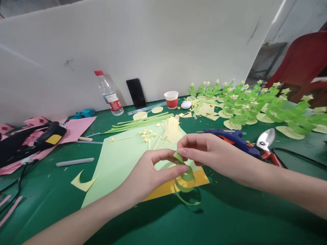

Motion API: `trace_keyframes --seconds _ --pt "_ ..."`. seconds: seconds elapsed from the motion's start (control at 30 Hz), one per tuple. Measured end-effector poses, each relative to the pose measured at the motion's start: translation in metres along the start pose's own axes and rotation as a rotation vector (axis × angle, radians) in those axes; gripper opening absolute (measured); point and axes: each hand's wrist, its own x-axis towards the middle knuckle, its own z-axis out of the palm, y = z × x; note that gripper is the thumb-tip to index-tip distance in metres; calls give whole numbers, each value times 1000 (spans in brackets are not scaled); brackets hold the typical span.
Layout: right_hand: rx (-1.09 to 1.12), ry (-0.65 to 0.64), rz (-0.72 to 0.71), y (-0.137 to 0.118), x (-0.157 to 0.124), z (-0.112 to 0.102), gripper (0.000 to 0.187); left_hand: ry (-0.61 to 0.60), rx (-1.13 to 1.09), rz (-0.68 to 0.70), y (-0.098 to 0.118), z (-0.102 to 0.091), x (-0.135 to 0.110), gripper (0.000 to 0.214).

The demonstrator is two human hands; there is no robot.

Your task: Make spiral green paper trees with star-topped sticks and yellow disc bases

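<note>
A curled green paper strip (187,177) hangs in loose spirals between my two hands. My left hand (163,168) pinches it between thumb and fingers near its upper part. Fingertips of my right hand (198,148) are closed on the strip's top end, just above the left thumb. Below the hands lie a pale green sheet (114,166) and an orange-yellow sheet (166,190). On the pale sheet, small yellow folded stars (146,134) sit beside thin yellow strips (170,131). Several straight green strips (138,123) lie behind it.
Finished green spiral plants (255,102) with star tops crowd the back right. A blue glue gun (232,137) and red-handled pruners (267,146) lie right. A bottle (109,95), phone (136,93) and paper cup (171,100) stand along the white board (153,44). Pink paper (78,128) lies left.
</note>
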Motion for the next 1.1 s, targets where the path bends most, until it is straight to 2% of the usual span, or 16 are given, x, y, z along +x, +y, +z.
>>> trace_keyframes --seconds 0.13,0.23,0.53,0.7,0.77,0.9,0.97,1.03,1.1 --pt "74 22 27 2 0 6 11 59 151 -11 1 3 -1 22" --pt "111 36 52 0 0 6 9 62 231 64 0 4 -2 27" --pt "-14 -24 -10 1 0 0 6 31 259 144 -2 5 -1 34" --pt "101 -57 59 1 0 0 13 -18 229 144 0 6 -2 34" --pt "43 1 41 0 1 -4 13 -27 209 138 1 6 -3 32" --pt "-120 219 -119 -2 2 -17 7 -49 194 146 3 6 -4 31" --pt "-153 261 -157 -3 3 -22 4 -43 187 139 3 6 -5 31" --pt "-225 199 -124 -5 2 -22 8 -29 168 137 2 6 -5 30" --pt "-294 47 -63 -7 1 -19 10 -27 151 140 2 5 -4 29"
